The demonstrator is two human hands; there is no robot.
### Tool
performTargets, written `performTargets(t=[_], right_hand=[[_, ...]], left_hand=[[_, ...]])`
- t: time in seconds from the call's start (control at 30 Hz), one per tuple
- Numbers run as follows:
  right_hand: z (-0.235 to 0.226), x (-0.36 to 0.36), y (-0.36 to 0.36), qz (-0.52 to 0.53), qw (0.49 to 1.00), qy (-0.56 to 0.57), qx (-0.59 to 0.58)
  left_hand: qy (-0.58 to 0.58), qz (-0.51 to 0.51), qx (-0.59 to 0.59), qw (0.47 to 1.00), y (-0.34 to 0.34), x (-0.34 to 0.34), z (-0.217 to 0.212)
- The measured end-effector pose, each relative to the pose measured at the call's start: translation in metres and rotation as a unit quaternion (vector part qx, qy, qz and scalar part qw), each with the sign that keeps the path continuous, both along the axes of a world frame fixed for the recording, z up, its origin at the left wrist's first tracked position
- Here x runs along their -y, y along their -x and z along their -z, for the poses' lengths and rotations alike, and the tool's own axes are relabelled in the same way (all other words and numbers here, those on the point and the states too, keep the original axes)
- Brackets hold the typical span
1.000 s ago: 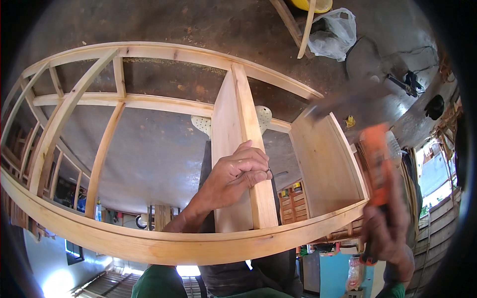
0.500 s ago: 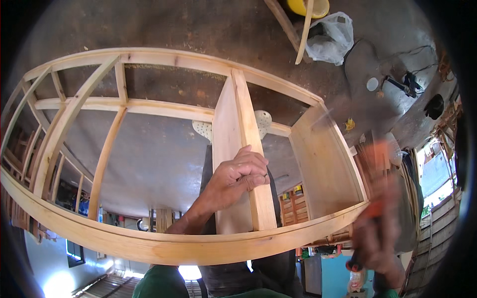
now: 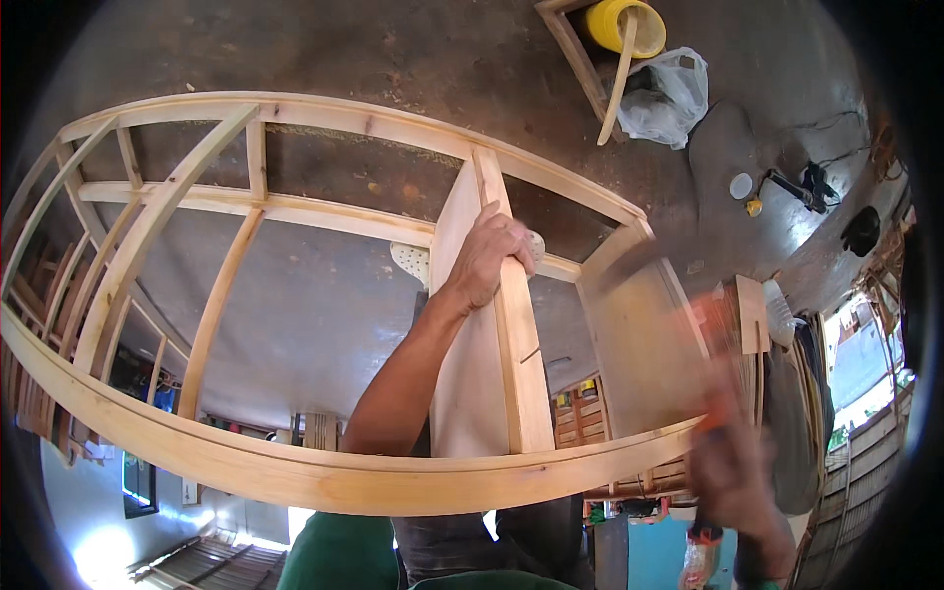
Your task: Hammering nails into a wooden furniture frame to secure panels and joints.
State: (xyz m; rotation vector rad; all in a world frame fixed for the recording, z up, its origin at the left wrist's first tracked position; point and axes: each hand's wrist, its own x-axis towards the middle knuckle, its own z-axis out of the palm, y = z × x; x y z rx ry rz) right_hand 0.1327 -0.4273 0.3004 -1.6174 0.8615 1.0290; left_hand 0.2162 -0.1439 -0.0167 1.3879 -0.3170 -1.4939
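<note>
A large frame of pale wood (image 3: 324,482) spans the view in front of me, with a panel-backed crosspiece (image 3: 521,383) across it. My left hand (image 3: 495,254) is closed around this crosspiece toward its far end. Nearer to me, a thin nail (image 3: 531,354) sticks out of the crosspiece. Off the frame's right end, my right hand (image 3: 730,467) is wrapped round the orange handle of a hammer (image 3: 716,320). Both hand and tool are smeared by motion, and the dark head hangs above the right end panel (image 3: 629,344).
Beyond the frame, a yellow bucket (image 3: 644,34) with a wooden stick and a clear plastic bag (image 3: 678,98) stand on the floor. A black corded tool (image 3: 798,192) lies at the far right. Boards (image 3: 752,315) lean beside the frame's right end.
My left hand has shifted farther along the crosspiece, and the nail now shows in the wood nearer me. The hammer in my right hand has swung slightly left.
</note>
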Motion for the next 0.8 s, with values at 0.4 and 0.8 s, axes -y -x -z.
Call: performTargets(t=[0.4,0.8], right_hand=[[0.008,0.004,-0.025,0.324,0.916,0.199,0.128],[-0.006,0.039,-0.035,0.163,0.877,0.434,0.131]], left_hand=[[0.018,0.022,0.056,0.998,0.008,-0.001,0.014],[0.009,-0.019,0.038,0.999,0.012,0.0,0.014]])
